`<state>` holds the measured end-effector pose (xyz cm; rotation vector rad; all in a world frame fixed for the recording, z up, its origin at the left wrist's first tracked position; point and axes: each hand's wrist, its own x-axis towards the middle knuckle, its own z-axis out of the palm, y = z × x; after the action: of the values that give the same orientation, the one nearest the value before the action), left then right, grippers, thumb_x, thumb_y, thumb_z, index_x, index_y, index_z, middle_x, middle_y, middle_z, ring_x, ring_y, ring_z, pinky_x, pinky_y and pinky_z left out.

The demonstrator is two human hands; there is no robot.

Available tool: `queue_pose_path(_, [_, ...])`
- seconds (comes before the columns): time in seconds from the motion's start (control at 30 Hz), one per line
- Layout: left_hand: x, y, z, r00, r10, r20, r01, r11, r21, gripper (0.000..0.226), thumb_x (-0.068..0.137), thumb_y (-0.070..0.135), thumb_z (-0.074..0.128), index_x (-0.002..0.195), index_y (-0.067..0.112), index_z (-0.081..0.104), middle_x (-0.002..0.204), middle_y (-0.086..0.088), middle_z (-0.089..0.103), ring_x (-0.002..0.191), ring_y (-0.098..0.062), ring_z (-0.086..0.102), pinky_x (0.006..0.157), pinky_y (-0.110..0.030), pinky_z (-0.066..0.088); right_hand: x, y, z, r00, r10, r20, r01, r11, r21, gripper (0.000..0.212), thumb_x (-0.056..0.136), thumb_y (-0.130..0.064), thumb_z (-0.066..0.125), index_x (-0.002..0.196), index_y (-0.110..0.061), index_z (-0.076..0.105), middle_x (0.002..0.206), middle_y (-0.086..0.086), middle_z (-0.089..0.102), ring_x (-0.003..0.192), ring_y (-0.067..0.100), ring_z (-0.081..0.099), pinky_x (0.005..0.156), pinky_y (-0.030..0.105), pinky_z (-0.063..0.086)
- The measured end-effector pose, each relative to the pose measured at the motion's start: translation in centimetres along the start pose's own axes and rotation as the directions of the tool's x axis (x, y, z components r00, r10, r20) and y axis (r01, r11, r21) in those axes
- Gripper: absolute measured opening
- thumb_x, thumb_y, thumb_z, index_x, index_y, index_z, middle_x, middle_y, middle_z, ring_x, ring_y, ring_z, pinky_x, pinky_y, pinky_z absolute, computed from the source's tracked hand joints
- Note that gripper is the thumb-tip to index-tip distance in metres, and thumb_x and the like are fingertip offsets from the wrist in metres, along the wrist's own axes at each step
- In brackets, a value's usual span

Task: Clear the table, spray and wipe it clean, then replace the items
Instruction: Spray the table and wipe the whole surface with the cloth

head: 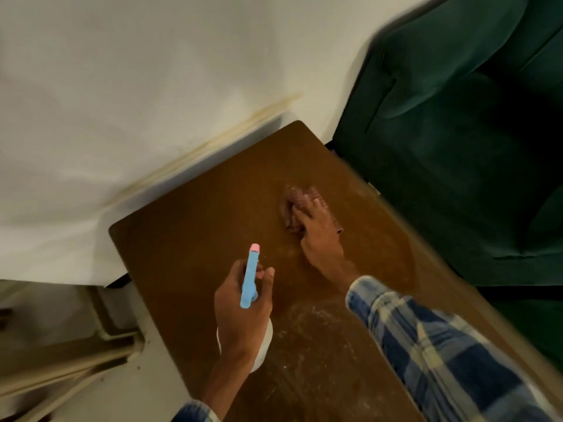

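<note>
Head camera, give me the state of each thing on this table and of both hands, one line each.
Table: whitish streaks on its near part.
Spray bottle: held, nozzle pointing away.
Cloth: pressed down on the table.
Left hand: grips the spray bottle.
Right hand: presses on the cloth, fingers spread.

Head view, down onto table (189, 239)

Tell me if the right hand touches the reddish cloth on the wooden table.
Touching. Head view: the right hand lies with fingers directly on the reddish cloth.
</note>
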<state>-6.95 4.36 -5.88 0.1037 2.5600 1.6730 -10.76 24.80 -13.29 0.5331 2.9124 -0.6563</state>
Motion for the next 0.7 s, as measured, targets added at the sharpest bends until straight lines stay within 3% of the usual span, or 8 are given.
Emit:
queue_pose_path(0.1, [-0.2, -0.5, -1.2, 0.999, 0.029, -0.016, -0.029, 0.999, 0.022, 0.016, 0.085, 0.028, 0.074, 0.092, 0.026, 0.06, 0.067, 0.012, 0.058, 0.058, -0.018, 0.06, 0.052, -0.031, 0.056, -5.9, -2.5, 3.3, 0.904, -0.411, 0.118, 0.414, 0.91, -0.005, 0.078, 0.091, -0.002, 0.063, 0.157, -0.032, 0.032, 0.17, -0.006, 0.007, 0.158, 0.023, 0.002, 0.127, 0.049, 0.012])
queue_pose_path(0.17, [-0.6, -0.9, -1.9, 0.999, 0.039, -0.006, -0.038, 0.999, 0.02, 0.015, 0.085, 0.027, 0.074, 0.091, 0.024, 0.061, 0.067, 0.012, 0.058, 0.057, -0.018, 0.06, 0.052, -0.032, 0.057, -6.1, -0.6, 2.6, 0.9, -0.422, 0.107, 0.427, 0.904, -0.034, 0.084, 0.085, 0.0, 0.066, 0.156, -0.032, 0.035, 0.17, -0.006, 0.01, 0.157, 0.022, 0.004, 0.127, 0.049, 0.017])
queue_pose_path(0.27, [-1.1, -1.0, -3.1, 1.0, 0.002, -0.013, -0.003, 1.0, -0.025, 0.017, 0.084, 0.029, 0.074, 0.096, 0.023, 0.063, 0.073, 0.015, 0.063, 0.071, -0.012, 0.066, 0.061, -0.018, 0.057, -4.4, 2.5, -0.3, 0.996, 0.061, -0.071, -0.061, 0.998, 0.0, 0.078, 0.09, 0.0, 0.055, 0.156, -0.034, 0.033, 0.17, -0.005, 0.012, 0.157, 0.022, 0.007, 0.125, 0.053, 0.019])
queue_pose_path(0.37, [-2.0, -1.2, -4.9, 0.998, 0.016, -0.058, -0.016, 1.0, -0.01, 0.018, 0.083, 0.028, 0.074, 0.096, 0.025, 0.061, 0.074, 0.021, 0.06, 0.077, -0.003, 0.066, 0.061, -0.006, 0.051, -6.2, 2.2, -0.8, 0.926, 0.354, -0.129, -0.339, 0.933, 0.124, 0.075, 0.091, 0.004, 0.05, 0.157, -0.028, 0.034, 0.169, 0.001, 0.012, 0.156, 0.027, 0.009, 0.127, 0.052, 0.012])
queue_pose_path(0.47, [-3.6, -2.2, -6.3, 0.997, 0.019, -0.073, -0.017, 1.0, 0.021, 0.019, 0.083, 0.026, 0.076, 0.093, 0.025, 0.06, 0.07, 0.021, 0.057, 0.071, -0.009, 0.064, 0.056, -0.012, 0.052, -11.2, -2.6, 2.7, 0.996, -0.083, -0.033, 0.084, 0.996, 0.027, 0.081, 0.089, -0.002, 0.063, 0.157, -0.033, 0.032, 0.17, -0.006, 0.01, 0.157, 0.022, 0.003, 0.127, 0.05, 0.01])
queue_pose_path(0.57, [-4.8, -3.2, -8.0, 0.998, 0.026, -0.062, -0.024, 0.999, 0.034, 0.017, 0.082, 0.029, 0.075, 0.088, 0.027, 0.059, 0.066, 0.013, 0.058, 0.061, -0.016, 0.06, 0.052, -0.02, 0.053, -12.6, -5.3, 5.4, 0.885, -0.448, 0.126, 0.454, 0.891, -0.015, 0.08, 0.089, -0.006, 0.067, 0.155, -0.037, 0.034, 0.17, -0.009, 0.008, 0.157, 0.019, 0.001, 0.127, 0.045, 0.012])
queue_pose_path(0.63, [-5.1, -3.8, -9.2, 0.997, 0.031, -0.071, -0.031, 1.0, 0.004, 0.018, 0.082, 0.028, 0.075, 0.088, 0.032, 0.059, 0.07, 0.012, 0.061, 0.071, -0.014, 0.064, 0.059, -0.016, 0.055, -8.0, -5.0, 5.2, 0.947, -0.322, -0.012, 0.322, 0.947, -0.003, 0.08, 0.088, 0.0, 0.062, 0.154, -0.037, 0.037, 0.169, -0.006, 0.015, 0.157, 0.021, 0.008, 0.126, 0.05, 0.018])
queue_pose_path(0.7, [-5.0, -4.4, -10.6, 0.995, 0.051, -0.089, -0.051, 0.999, -0.004, 0.017, 0.082, 0.03, 0.074, 0.093, 0.026, 0.062, 0.075, 0.014, 0.063, 0.078, -0.008, 0.066, 0.064, -0.009, 0.054, -2.7, -4.8, 3.4, 0.993, 0.011, -0.119, -0.002, 0.997, 0.074, 0.073, 0.09, 0.0, 0.053, 0.153, -0.034, 0.039, 0.169, 0.0, 0.017, 0.156, 0.025, 0.01, 0.126, 0.053, 0.017])
